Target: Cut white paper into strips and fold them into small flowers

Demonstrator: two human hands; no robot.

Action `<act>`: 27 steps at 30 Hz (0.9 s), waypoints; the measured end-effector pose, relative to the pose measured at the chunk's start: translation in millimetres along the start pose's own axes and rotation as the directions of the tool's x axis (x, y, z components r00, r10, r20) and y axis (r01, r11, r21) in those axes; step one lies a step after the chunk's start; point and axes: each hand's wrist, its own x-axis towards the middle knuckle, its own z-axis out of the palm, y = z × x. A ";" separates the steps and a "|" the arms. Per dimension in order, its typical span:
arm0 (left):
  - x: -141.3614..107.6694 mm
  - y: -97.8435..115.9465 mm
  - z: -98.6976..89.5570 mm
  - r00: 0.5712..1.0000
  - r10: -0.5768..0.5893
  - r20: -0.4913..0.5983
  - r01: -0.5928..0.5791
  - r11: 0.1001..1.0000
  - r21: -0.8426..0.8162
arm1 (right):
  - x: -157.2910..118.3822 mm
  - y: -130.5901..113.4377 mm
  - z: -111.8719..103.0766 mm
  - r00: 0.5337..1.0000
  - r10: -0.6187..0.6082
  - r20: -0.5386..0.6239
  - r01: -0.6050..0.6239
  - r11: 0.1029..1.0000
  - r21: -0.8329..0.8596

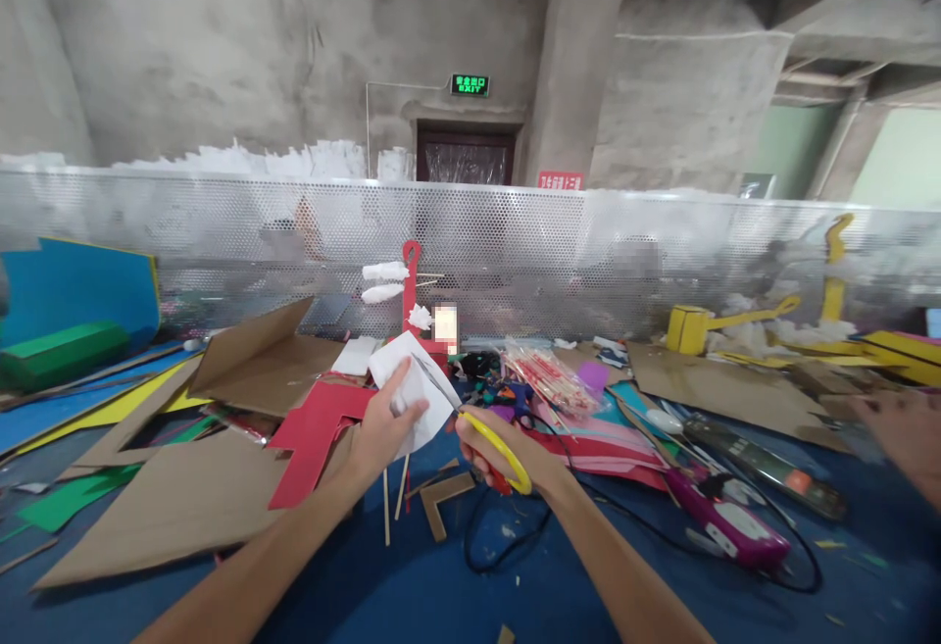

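Note:
My left hand (393,414) grips a sheet of white paper (397,357), thumb and fingers pressed on its near side. A pair of scissors (511,448) with yellow and red handles is held in my right hand (489,453), its fingers closed round the handles. The blades reach up and left along the paper, parted, with the paper's right side at them. Thin wooden sticks (386,507) lie on the blue table just below the paper. Beside my left wrist is a red cut-out board (313,433).
Brown cardboard (183,502) covers the left, near a green block (66,355). A purple glue gun (727,521) with a black cord lies right. A bag of sticks (551,379) sits behind. Another person's hand (904,433) is at the right edge. A perforated metal panel (221,232) stands behind.

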 end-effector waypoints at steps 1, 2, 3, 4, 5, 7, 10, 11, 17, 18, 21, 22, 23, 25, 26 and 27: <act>0.0 0.0 -0.1 1.000 -0.005 0.000 0.005 1.000 0.002 | 1.1 0.6 1.1 1.000 -0.002 -0.004 0.002 1.000 0.002; 0.1 -0.1 -0.3 1.000 -0.010 0.001 0.010 1.000 0.002 | 2.0 1.1 2.1 1.000 -0.004 -0.009 0.004 1.000 0.004; 0.3 -0.3 -0.4 1.000 -0.016 0.001 0.016 1.000 0.000 | 2.7 1.5 2.9 1.000 -0.003 -0.013 0.003 1.000 0.004; 0.5 -0.4 -0.5 1.000 -0.021 -0.001 0.021 1.000 -0.004 | 3.1 1.6 3.6 1.000 -0.001 -0.021 0.001 1.000 0.003; 0.6 -0.6 -0.5 1.000 -0.025 -0.003 0.025 1.000 -0.009 | 3.2 1.3 4.2 1.000 0.003 -0.031 -0.003 1.000 0.002; 0.9 -0.7 -0.4 1.000 -0.024 -0.015 0.024 1.000 -0.011 | 3.2 -0.5 5.0 0.998 0.010 -0.055 -0.010 1.000 -0.007; 0.7 -0.1 -0.3 0.999 -0.003 -0.054 0.002 1.000 -0.004 | 3.7 -4.6 5.7 0.997 0.009 -0.077 -0.012 0.999 -0.040; 0.5 0.3 -0.4 0.998 -0.002 -0.066 0.002 1.000 -0.003 | 4.4 -5.4 5.8 0.996 0.015 -0.087 -0.020 0.998 -0.051; 0.1 3.9 -4.0 0.996 -0.050 -0.068 0.048 0.999 -0.018 | 10.5 1.0 5.0 0.994 0.006 -0.112 -0.013 0.998 -0.068; 0.4 4.5 -4.9 0.996 -0.064 -0.066 0.062 0.998 -0.022 | 10.8 2.6 5.0 0.994 -0.002 -0.114 -0.006 0.997 -0.072; 1.4 6.7 -7.0 0.994 -0.091 -0.065 0.090 0.996 -0.024 | 9.7 5.0 5.3 0.994 -0.008 -0.106 0.001 0.998 -0.065; 1.6 7.7 -7.4 0.994 -0.086 -0.064 0.085 0.996 -0.020 | 8.9 5.2 5.4 0.995 -0.014 -0.099 0.009 0.999 -0.051; 1.6 8.8 -7.6 0.995 -0.073 -0.063 0.072 0.997 -0.018 | 7.9 5.5 5.4 0.996 -0.022 -0.088 0.019 0.999 -0.032; 1.5 11.0 -7.6 0.998 -0.035 -0.056 0.034 0.999 -0.021 | 6.3 6.4 4.9 0.997 -0.044 -0.059 0.045 0.999 0.011; 1.4 11.8 -7.4 0.999 -0.012 -0.049 0.011 1.000 -0.026 | 5.8 7.3 4.4 0.997 -0.056 -0.046 0.057 0.998 0.026; 1.2 12.4 -7.2 0.999 0.009 -0.038 -0.010 0.999 -0.031 | 5.7 8.2 4.0 0.997 -0.065 -0.033 0.066 0.997 0.038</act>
